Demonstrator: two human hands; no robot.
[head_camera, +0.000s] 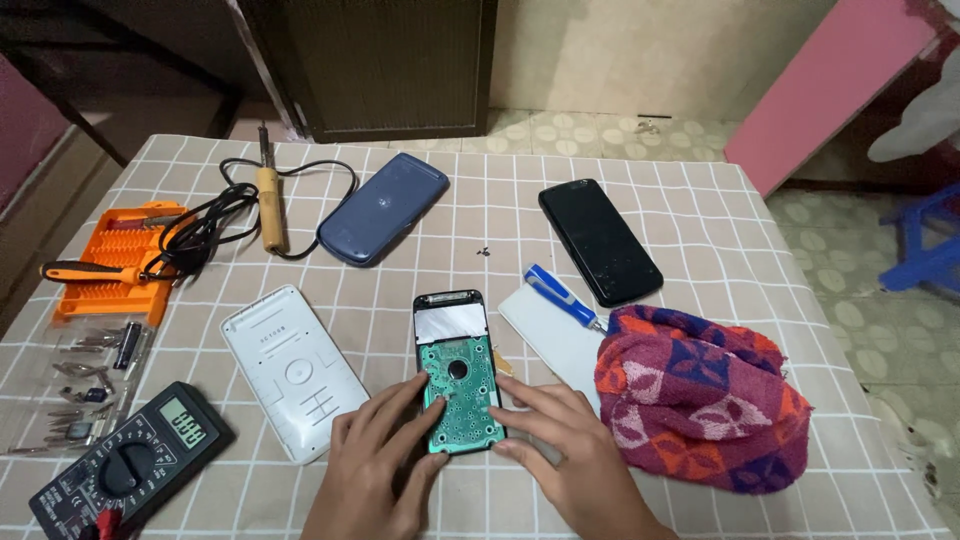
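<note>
Opened device (456, 375) lies centre-front on checked bench (700, 200), back cover off, green circuit board (462, 395) exposed. Left hand (385, 450) fingers spread, tips on board's left edge. Right hand (560, 445) flat, fingers spread, touching its right edge. White cover (290, 370) beside it at left, blue screwdriver (562, 297) at right. Board not lifted out yet.

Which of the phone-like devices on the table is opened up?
The one under both hands, the device with the exposed green circuit board. The blue one, the black one and the white one all lie closed.
</note>
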